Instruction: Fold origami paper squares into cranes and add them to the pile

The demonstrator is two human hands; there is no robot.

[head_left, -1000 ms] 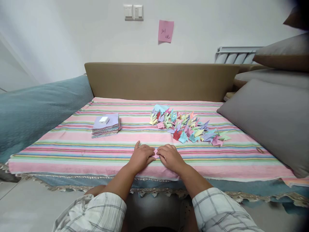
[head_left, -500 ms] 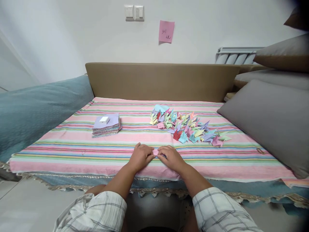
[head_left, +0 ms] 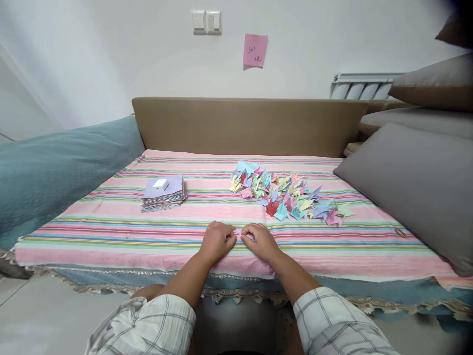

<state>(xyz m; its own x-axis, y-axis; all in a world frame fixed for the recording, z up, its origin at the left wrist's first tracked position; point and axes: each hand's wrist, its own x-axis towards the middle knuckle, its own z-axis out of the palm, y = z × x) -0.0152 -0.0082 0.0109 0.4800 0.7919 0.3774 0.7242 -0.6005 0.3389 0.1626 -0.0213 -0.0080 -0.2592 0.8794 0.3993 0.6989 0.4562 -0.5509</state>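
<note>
Close together near the front of the striped cloth, my left hand [head_left: 218, 241] and my right hand [head_left: 261, 242] both have their fingers bent in a pinch. Small purplish bits of paper [head_left: 252, 237] show under and between the fingertips; the hands hide the paper's shape and folds. Beyond my right hand lies a loose heap of folded paper cranes [head_left: 274, 193] in red, blue, green, yellow, purple and pink. To the far left of my left hand stands a stack of square coloured paper [head_left: 164, 199], a purple sheet on top, with a small white block [head_left: 160, 185] on it.
The striped cloth [head_left: 111, 222] covers a sofa seat with a brown backrest [head_left: 244, 125]. Grey cushions [head_left: 414, 187] pile up on the right, and a blue armrest [head_left: 70, 167] bounds the left. A small brownish loop [head_left: 400, 232] lies near the cushion.
Both hands stay at nearly the same place, pinching, with my left fingers slightly more curled. The whole view has shifted down a little.
</note>
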